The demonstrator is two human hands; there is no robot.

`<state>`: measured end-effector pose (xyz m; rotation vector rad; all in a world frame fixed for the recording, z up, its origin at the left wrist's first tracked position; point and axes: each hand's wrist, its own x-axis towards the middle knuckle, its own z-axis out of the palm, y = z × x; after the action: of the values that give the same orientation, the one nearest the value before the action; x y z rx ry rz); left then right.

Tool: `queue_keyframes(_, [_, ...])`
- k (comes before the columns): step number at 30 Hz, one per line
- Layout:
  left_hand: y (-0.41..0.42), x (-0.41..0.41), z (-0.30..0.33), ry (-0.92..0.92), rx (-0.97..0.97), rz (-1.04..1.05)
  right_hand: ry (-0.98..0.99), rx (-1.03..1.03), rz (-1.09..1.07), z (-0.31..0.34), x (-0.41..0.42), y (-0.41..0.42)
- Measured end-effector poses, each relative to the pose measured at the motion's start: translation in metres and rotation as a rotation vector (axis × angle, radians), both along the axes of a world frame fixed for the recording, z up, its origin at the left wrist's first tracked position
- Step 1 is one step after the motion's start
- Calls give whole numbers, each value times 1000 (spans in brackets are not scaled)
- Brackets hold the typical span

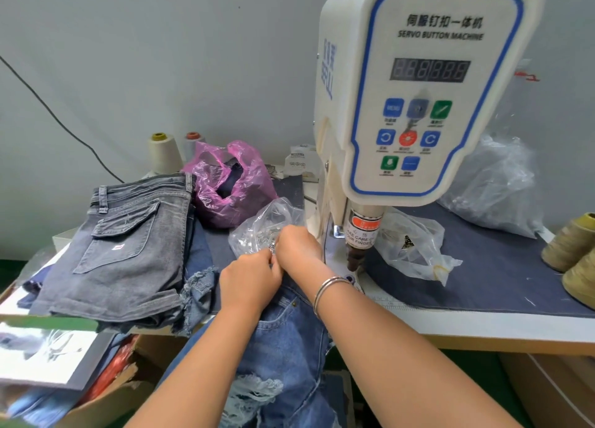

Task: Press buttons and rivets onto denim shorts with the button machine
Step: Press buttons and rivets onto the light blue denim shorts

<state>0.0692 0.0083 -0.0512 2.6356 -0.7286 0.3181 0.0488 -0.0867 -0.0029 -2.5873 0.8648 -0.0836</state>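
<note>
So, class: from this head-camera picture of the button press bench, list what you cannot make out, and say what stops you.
- Head view: fingertips of left hand and right hand, hidden behind the hands' backs; any held fastener too small.
- Lower die under the white servo button machine, blocked by the right wrist.
- Crumpled clear plastic bag: contents blurred.
- Ripped blue denim shorts: cut off by the bottom edge.

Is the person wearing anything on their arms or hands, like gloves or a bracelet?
No gloves and no sleeves in view: both arms are bare up to the picture's edge. The right hand has thin silver bangles around its wrist, which look like two or three rings stacked together. The left hand and its wrist wear nothing that shows.
</note>
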Motion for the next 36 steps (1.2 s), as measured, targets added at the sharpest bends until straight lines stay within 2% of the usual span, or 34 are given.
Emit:
queue_keyframes(11, [1,2,-1,2,-49,-41,64,-319,190,2,13,-2])
queue_keyframes(19, [1,2,-1,11,-70,-47,113,-354,264,5,15,-4])
queue_keyframes(22, [2,2,-1,4,-59,-55,144,-431,298,5,16,-3])
queue_keyframes(27, [2,2,0,5,-23,-58,129,-527,312,3,19,-1])
queue_keyframes(36, [2,1,1,23,-25,-63,111,-569,341,2,16,-1])
